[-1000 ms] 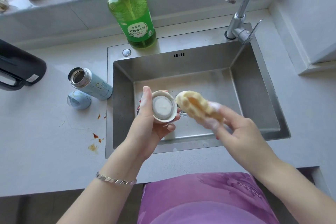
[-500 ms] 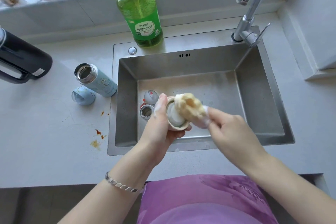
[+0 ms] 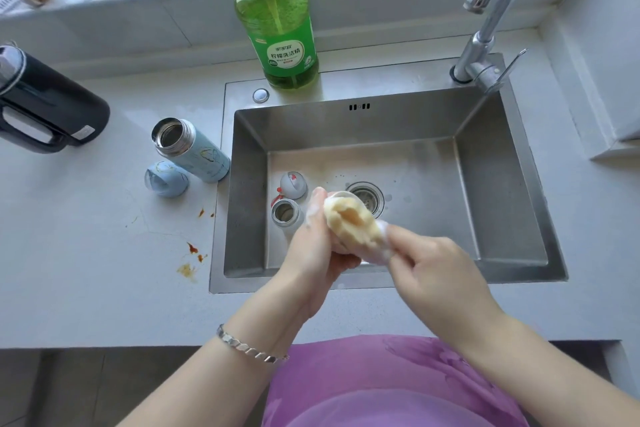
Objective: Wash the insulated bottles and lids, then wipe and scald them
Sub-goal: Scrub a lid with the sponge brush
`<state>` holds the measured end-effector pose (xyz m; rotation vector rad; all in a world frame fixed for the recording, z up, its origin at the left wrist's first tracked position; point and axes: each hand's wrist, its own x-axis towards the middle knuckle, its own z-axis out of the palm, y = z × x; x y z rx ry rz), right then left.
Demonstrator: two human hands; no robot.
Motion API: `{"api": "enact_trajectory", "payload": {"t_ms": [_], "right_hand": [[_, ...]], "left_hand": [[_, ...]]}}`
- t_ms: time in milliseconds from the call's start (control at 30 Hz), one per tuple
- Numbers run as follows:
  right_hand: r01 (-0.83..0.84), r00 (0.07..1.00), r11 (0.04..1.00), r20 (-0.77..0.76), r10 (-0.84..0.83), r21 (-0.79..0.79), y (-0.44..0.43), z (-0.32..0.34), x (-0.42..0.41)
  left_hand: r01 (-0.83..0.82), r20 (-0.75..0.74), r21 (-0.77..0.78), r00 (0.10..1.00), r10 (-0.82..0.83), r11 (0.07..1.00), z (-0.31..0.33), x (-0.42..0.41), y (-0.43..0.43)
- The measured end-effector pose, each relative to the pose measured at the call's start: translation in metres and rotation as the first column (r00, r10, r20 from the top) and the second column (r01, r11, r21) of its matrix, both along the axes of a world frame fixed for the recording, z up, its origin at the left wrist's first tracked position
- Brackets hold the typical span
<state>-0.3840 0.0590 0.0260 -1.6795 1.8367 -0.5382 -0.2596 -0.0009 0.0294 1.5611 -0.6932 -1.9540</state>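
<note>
Head view: lid [image 3: 342, 195] in left hand [image 3: 311, 255], largely behind sponge [image 3: 353, 222] in right hand [image 3: 440, 274]

This is a home kitchen: a shiny metal sink [image 3: 491, 184], a tap [image 3: 485, 42], green dish soap [image 3: 277, 28] and a kettle [image 3: 48, 107].

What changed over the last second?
The right hand brought the sponge leftward from beside the lid onto its open face, now covering it. The left hand holds the lid as before; nothing was let go. The blue bottle on the counter and the second bottle in the sink stayed put.
</note>
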Motion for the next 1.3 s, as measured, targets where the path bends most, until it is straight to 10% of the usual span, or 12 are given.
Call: {"api": "enact_trajectory", "payload": {"t_ms": [1033,1300], "right_hand": [[0.191,0.932,0.968,0.279,-0.23,0.162,-0.012,-0.01,-0.04],[0.02,0.93,0.983,0.357,-0.085,0.182,-0.014,0.008,-0.006]], "left_hand": [[-0.075,-0.149,0.03,0.986,0.078,0.997,-0.007,0.024,-0.003],[0.027,-0.135,-0.097,0.99,-0.04,0.995,-0.007,0.011,0.002]]}}
